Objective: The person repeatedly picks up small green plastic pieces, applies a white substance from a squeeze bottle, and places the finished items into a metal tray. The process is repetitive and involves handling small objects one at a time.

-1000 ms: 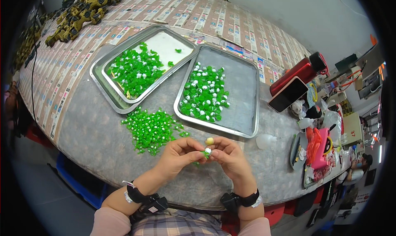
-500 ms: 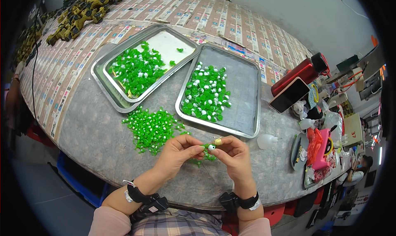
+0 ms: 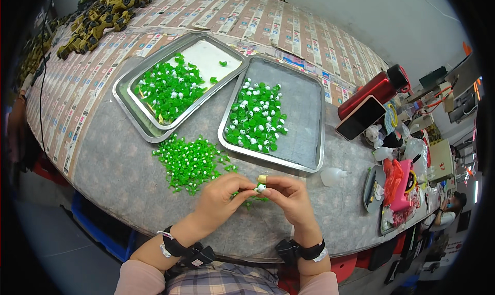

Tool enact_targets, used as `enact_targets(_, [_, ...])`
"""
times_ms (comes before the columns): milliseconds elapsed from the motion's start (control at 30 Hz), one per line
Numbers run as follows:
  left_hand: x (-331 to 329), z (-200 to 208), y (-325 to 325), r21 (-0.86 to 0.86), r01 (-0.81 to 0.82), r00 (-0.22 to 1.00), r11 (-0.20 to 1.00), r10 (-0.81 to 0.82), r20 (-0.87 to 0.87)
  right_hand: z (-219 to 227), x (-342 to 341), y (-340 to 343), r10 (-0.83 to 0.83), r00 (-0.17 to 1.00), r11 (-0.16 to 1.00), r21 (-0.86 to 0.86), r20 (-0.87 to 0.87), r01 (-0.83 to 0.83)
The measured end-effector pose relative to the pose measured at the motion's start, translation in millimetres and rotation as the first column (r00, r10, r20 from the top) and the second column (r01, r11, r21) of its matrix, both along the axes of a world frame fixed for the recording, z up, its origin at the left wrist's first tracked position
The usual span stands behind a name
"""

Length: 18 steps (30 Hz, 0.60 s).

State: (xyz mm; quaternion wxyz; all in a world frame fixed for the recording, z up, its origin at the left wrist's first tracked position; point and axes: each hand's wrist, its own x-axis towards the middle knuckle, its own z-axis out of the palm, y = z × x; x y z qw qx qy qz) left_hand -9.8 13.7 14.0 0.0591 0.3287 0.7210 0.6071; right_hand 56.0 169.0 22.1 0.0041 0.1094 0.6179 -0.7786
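One small green-and-white piece (image 3: 261,188) is held up between both hands just above the worktop (image 3: 142,199), near its front edge. Left hand (image 3: 219,199): thumb and index fingers closed on the piece's left side. Right hand (image 3: 289,197): fingers pinching it from the right, yellow wrap (image 3: 263,178) on the index tip. Fingers cover part of the piece, so its green end is mostly hidden. A few loose green bits (image 3: 249,204) lie under the hands, partly blocked by them. Just beyond the left hand: spread heap of green parts with white dots (image 3: 186,162), directly on the worktop. Ahead of the right hand, the near rim of a metal tray (image 3: 304,114) crosses the way; green pieces with white eyeballs (image 3: 256,121) fill its left half. Left of it, a white-bottomed tray (image 3: 209,55) sits inside a bigger metal tray (image 3: 135,122), with more green-and-white pieces (image 3: 172,86) inside; these trays meet the other one at a corner. Right side: translucent squeeze bottle (image 3: 332,177) near the tray's corner, phone (image 3: 361,118) partly blocking a red flask (image 3: 363,95), then clutter: grey dish (image 3: 370,194), red plastic bag (image 3: 393,179), pink container (image 3: 403,189). Far left: piled olive-yellow toy vehicles (image 3: 103,24). Below the worktop, left: blue crate (image 3: 98,228).
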Motion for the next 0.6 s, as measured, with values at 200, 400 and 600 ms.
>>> enact_targets(200, [-1.8,-0.4,-0.7,-0.078,-0.026,0.984,0.997,0.012,-0.178,-1.2,-0.5,1.4,0.040,0.997,0.998,0.039,0.059,-0.042])
enact_targets(400, [-13.6,-0.6,-3.3,0.071,-0.004,0.888,0.997,-0.029,0.458,-1.2,-4.9,6.7,-0.175,0.982,0.982,0.057,-0.066,0.179])
enact_targets(600, [-108.1,22.9,-28.5,0.310,-0.443,0.862,0.841,0.305,0.405,-5.2,3.9,31.2,-0.085,0.995,0.771,0.628,-0.057,0.102])
